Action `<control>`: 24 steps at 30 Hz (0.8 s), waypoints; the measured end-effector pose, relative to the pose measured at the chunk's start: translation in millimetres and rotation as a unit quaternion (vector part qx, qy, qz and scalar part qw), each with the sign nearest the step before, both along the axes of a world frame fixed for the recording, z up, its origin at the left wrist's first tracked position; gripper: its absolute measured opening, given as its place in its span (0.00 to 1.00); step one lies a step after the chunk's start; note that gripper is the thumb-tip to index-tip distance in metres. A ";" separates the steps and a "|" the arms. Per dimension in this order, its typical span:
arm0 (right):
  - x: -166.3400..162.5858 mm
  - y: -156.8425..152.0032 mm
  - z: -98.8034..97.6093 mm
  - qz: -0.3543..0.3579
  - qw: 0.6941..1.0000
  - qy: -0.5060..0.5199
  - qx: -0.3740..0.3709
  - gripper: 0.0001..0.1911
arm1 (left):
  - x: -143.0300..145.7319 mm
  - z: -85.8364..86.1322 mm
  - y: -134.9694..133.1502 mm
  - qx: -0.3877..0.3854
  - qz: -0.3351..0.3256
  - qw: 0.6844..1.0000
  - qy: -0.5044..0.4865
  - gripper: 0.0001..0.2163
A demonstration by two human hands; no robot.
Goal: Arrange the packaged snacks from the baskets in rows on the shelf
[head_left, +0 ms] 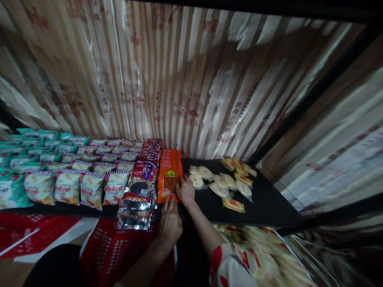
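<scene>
An orange snack packet (169, 169) with a clear window lies on the black shelf, brown sticks showing through it. My right hand (186, 191) is at its right edge, fingers bent over the side of the packet. At the packet's front edge, my left hand (171, 223) touches it with fingers stretched forward. Just left of it, dark red and silver packets (143, 179) lie overlapping in a row, the front ones hanging over the shelf edge. Round white pieces in clear wrappers (220, 187) lie to the right of my right hand.
White snack bags (91, 189) and teal bags (26, 163) stand in rows at the left. Small yellow packets (233, 205) lie on the right of the shelf (272, 203). Below are a red basket (103, 247) and a container of wrapped pale goods (269, 255). Striped sheeting (191, 79) hangs behind.
</scene>
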State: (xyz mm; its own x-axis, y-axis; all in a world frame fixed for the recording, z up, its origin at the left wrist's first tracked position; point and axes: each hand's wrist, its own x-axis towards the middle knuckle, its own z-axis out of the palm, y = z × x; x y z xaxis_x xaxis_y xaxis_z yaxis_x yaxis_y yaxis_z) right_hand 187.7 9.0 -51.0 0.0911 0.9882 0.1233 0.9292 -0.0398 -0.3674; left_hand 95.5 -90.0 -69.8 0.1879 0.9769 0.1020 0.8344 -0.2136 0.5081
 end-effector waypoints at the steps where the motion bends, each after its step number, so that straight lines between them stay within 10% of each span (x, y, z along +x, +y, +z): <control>1: 0.3 0.1 0.2 0.001 1.000 0.001 -0.002 0.22 | 0.4 0.0 -0.1 0.003 0.001 1.000 -0.004 0.27; 17: 2.9 -17.2 -1.1 0.003 0.999 0.028 0.045 0.22 | -2.5 8.5 -6.6 0.006 -0.016 1.000 -0.012 0.25; 24: -3.2 -68.0 4.7 0.005 0.963 0.230 0.143 0.19 | -18.3 13.8 -31.3 0.073 -0.050 0.989 -0.121 0.18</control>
